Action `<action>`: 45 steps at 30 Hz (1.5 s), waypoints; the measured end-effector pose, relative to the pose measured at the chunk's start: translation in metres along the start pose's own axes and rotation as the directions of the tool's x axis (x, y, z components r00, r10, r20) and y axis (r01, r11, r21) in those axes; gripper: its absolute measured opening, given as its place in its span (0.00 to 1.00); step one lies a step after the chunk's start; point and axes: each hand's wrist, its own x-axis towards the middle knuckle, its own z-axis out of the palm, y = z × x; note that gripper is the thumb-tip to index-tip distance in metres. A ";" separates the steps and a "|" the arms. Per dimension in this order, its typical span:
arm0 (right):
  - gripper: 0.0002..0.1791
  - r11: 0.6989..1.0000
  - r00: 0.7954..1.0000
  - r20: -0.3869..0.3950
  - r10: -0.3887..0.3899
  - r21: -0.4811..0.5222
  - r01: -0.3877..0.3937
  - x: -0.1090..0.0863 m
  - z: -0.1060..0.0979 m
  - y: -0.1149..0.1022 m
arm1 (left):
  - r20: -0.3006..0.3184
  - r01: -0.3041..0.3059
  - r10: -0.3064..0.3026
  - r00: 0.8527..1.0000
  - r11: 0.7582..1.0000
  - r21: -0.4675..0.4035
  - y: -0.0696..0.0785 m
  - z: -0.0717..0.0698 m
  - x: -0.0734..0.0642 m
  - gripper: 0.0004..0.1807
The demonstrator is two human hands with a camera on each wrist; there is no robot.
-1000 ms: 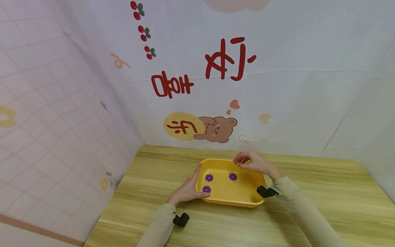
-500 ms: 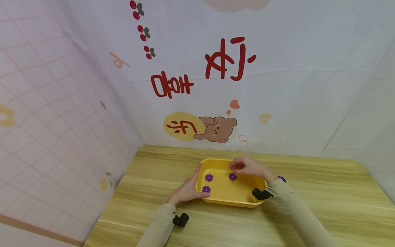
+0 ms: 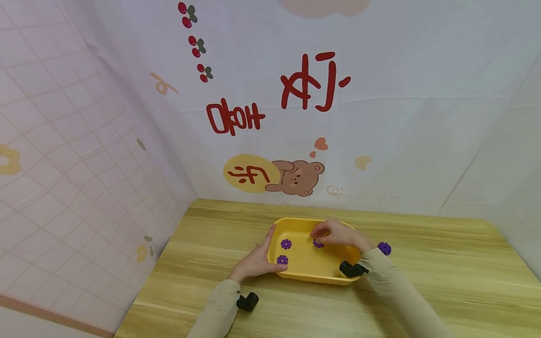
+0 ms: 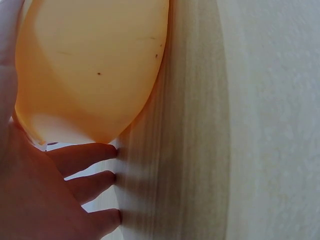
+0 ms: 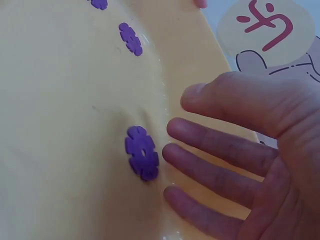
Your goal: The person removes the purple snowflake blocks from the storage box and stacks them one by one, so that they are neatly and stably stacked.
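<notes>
In the head view, a shallow yellow tray point(image 3: 313, 278) sits on the table. My left hand point(image 3: 258, 263) holds its left end, thumb over the rim; in the left wrist view the other fingers point(image 4: 92, 187) reach down beside the outer wall. Inside the tray lie three purple snowflake building discs: one at the back left point(image 3: 286, 244), one at the front left point(image 3: 282, 260), and one point(image 5: 142, 153) beneath my right hand point(image 3: 334, 232). In the right wrist view, that hand's fingers are parted just beside this disc, with nothing between them.
To the right of the tray, beside the right sleeve, purple disc-like pieces point(image 3: 384, 248) lie on the wooden table point(image 3: 448, 263). A white printed cloth point(image 3: 401, 155) rises behind the table, and a grid-patterned one point(image 3: 84, 178) stands on the left.
My right hand has moved from the tray's back rim down and slightly left, over the nearby disc. The purple pieces right of the tray have come into view. My left hand stays put.
</notes>
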 end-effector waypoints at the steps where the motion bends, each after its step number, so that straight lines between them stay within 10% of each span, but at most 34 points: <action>1: 0.10 1.000 1.000 0.006 0.008 0.005 -0.008 0.000 0.001 0.001 | -0.001 0.000 0.000 1.000 1.000 0.003 0.000 0.000 0.000 0.65; 45: 0.17 0.997 0.995 0.070 0.074 0.023 -0.075 0.001 0.018 0.013 | 0.007 -0.023 0.023 1.000 1.000 0.016 -0.004 0.002 0.003 0.65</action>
